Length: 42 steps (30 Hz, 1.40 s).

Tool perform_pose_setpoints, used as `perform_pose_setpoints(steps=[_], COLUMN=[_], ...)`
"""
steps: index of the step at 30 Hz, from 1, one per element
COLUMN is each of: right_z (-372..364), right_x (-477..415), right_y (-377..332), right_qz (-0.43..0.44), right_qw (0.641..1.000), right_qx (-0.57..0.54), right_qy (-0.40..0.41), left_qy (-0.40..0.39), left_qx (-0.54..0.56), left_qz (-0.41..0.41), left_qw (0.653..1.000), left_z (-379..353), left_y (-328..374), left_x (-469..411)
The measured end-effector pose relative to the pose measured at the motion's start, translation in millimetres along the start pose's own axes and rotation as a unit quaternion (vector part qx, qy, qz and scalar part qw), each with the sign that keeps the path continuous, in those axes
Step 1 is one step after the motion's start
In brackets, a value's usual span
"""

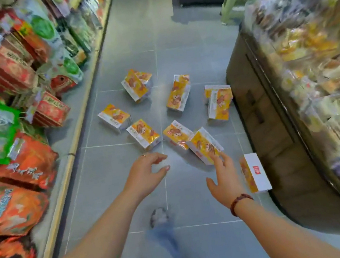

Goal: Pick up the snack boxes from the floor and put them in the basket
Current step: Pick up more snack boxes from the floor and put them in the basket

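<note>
Snack boxes [144, 135]: around ten, scattered on the grey floor [113, 201] of the aisle, none lifted; some flat, some leaning on a neighbour.
Basket: not in view; drop-off place impossible to tell.
Left hand [146, 173]: above bare tile, just short of the middle boxes; fingers [157, 157] loosely curled, thumb apart from them, nothing held.
Right hand [225, 179]: reaching to the nearest box [203, 145]; fingertips [219, 161] straight and slightly spread, lying over its lower edge; contact or not, cannot tell.
Nearest box: tilted, resting against the box behind [176, 133]; likely to slide or drop flat if taken by one corner, knocking that neighbour.
Box on edge [254, 171]: standing just beside the counter [274, 136], near the right wrist; easy to tip with a careless forearm.
Foot [159, 217]: close below the hands; risk of treading on a box during a step forward.
Shelf bags [25, 167]: crowding the left side, near the left forearm; possible to brush off while bending.
Grip: smooth cartons, probably light; danger of slipping from a one-handed pinch or an overfull armful.
Blur: heavy at the edges; small details unreadable.
</note>
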State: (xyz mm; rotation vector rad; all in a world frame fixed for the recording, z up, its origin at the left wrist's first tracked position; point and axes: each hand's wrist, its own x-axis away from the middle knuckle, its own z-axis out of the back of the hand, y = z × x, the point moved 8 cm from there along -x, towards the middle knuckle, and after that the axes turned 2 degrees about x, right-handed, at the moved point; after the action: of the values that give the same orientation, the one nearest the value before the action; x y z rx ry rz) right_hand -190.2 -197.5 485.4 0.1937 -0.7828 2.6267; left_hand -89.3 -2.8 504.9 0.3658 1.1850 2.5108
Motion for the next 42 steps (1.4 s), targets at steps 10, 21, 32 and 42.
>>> perform_pose_setpoints(steps=[10,21,32,42], right_z=[29.6,35.9,-98.0,-311.0], right_x=[-158.8,-292.4,-407.4,-436.0], right_y=[41.9,151.0,313.7,428.1], right_qz=[-0.082,-0.143,-0.170,-0.309], right_qw=[0.995,0.989,0.977,0.926], right_qx=[-0.040,-0.019,0.003,-0.148], right_qy=[0.038,-0.032,-0.127,-0.158], left_qy=[-0.137,-0.205,-0.258,-0.257], left_qx=[-0.024,-0.073,-0.130,-0.164], left_qz=[-0.030,-0.010,0.041,-0.020], left_qw=[0.990,0.976,0.957,0.952], left_z=[-63.6,-187.5,-368.4,-495.8], left_y=[10.3,32.0,-106.8,-257.0], left_x=[-206.3,-375.5,-452.3,-470.3])
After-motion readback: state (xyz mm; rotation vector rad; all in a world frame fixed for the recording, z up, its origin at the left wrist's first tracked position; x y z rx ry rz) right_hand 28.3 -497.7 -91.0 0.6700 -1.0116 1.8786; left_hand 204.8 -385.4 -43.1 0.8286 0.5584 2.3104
